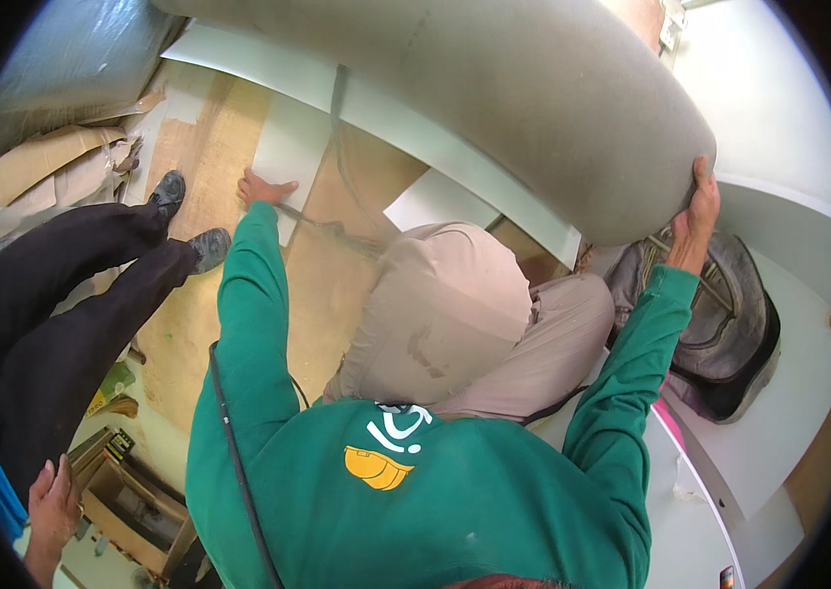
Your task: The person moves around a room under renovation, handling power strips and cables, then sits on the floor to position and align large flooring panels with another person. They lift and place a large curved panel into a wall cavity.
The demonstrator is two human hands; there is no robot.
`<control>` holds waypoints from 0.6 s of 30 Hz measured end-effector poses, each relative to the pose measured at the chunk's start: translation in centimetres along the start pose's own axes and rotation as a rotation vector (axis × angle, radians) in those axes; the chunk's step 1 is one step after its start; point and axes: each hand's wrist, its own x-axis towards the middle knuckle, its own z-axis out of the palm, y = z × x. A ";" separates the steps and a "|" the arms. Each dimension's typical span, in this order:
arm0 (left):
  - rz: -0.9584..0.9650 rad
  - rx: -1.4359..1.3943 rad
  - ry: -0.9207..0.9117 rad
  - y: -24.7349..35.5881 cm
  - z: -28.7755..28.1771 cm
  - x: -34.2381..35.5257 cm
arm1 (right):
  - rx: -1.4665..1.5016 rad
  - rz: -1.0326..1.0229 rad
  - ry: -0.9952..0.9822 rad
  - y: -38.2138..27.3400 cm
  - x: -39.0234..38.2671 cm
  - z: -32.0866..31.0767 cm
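I kneel in a green long-sleeved top and beige trousers. My left hand (pixel 263 187) reaches forward and rests flat on a small white panel (pixel 290 147) lying on the brown board floor (pixel 205 147). My right hand (pixel 698 211) is raised and grips the lower edge of a large grey padded slab (pixel 533 98) that curves across the top of the view. A long white board (pixel 406 123) lies under the slab, and a thin cord runs over it toward my knee.
Another person stands at left in black trousers (pixel 72 304) and dark shoes (pixel 168 191), with one hand (pixel 51 503) low. Cardboard sheets (pixel 33 162) are piled at far left. A worn dark bag (pixel 734 334) lies on white curved panels (pixel 798 294) at right. An open box (pixel 131 506) sits at lower left.
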 end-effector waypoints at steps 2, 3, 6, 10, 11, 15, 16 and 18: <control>-0.030 0.213 -0.095 3.6 -4.3 -3.2 | 0.049 -0.013 -0.061 0.4 0.5 -0.7; 0.028 0.034 -0.177 1.8 -4.7 -2.1 | 0.066 -0.011 -0.070 0.5 0.6 -0.5; 0.173 -0.565 -0.342 -2.5 -6.9 -0.1 | 0.090 0.001 -0.095 0.6 0.7 -0.3; 0.155 -0.557 -0.874 -0.4 -12.0 -4.5 | 0.082 -0.020 -0.046 0.9 0.4 -1.1; 0.204 -0.462 -0.959 -0.2 -12.0 -5.1 | 0.082 -0.040 -0.037 1.1 0.9 -0.9; 0.363 -0.205 -1.047 4.9 -7.2 -9.8 | 0.099 -0.056 -0.017 1.5 2.0 -0.9; 0.320 -0.242 -1.064 6.5 -5.2 -11.1 | 0.093 -0.051 -0.018 1.5 2.2 -0.9; 0.347 -0.316 -1.021 9.8 -0.8 -13.4 | 0.090 -0.044 -0.030 1.4 2.1 -0.8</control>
